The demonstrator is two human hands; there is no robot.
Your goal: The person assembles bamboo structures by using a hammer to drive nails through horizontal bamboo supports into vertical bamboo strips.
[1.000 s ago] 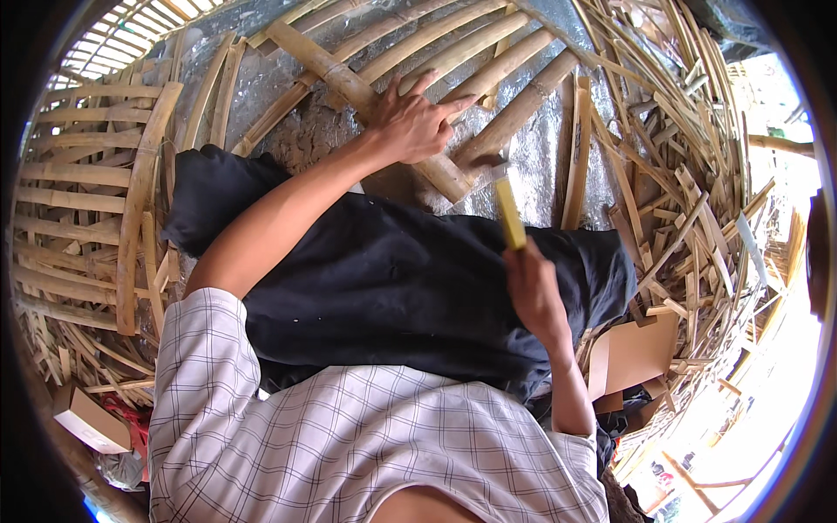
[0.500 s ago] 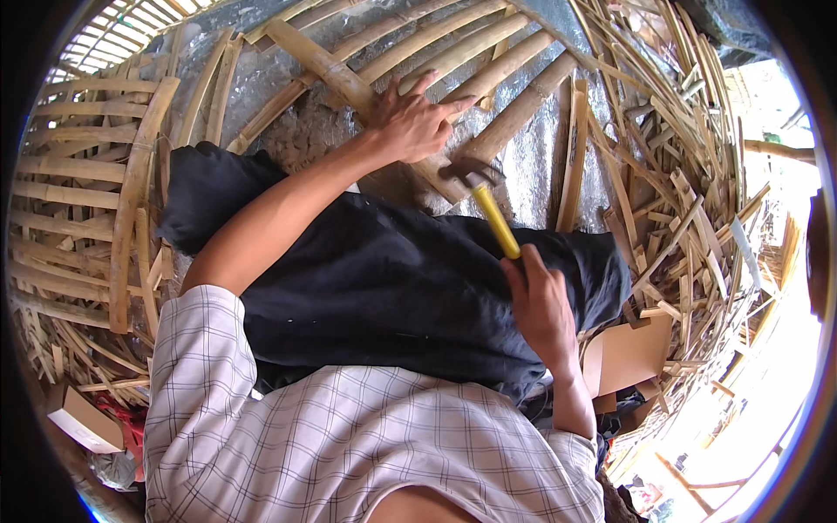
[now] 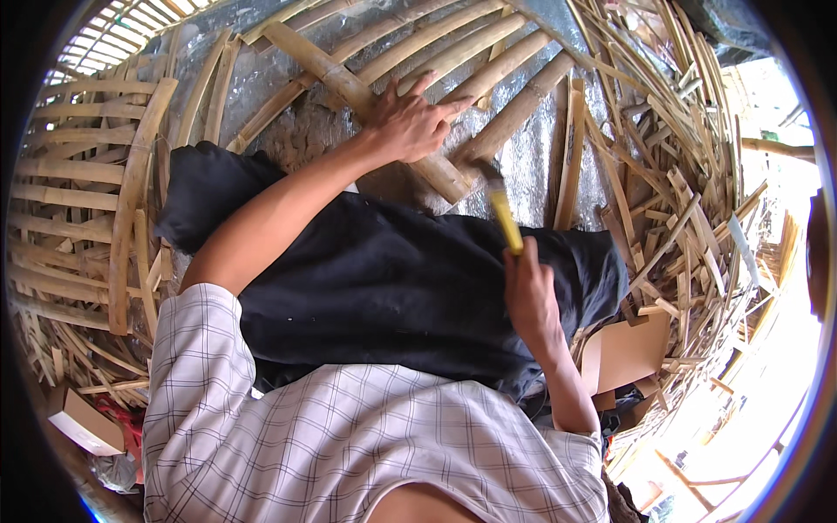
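Observation:
My left hand [image 3: 408,124] rests on a bamboo frame, its fingers stretched out over the slats. Under it runs a thick bamboo rail [image 3: 324,65], slanting down to an end near my knees. Several bamboo slats [image 3: 478,45] join this rail side by side, reaching away to the upper right. The closed fingers of my right hand [image 3: 532,292] grip the yellow handle of a hammer [image 3: 504,213]. The hammer's dark head, blurred, is beside the lowest slat [image 3: 514,112], close to the rail's near end; whether it touches the bamboo I cannot tell.
Dark cloth [image 3: 375,279] covers my legs below the frame. Another slatted bamboo panel [image 3: 83,187] stands at left. Loose bamboo strips [image 3: 689,218] pile up at right, by an open cardboard box [image 3: 623,353]. A smaller box [image 3: 85,423] sits at lower left.
The hammer has swung, its head shifting slightly right and toward the lowest slat, and my right hand has tilted with it. My left hand stays in place on the frame.

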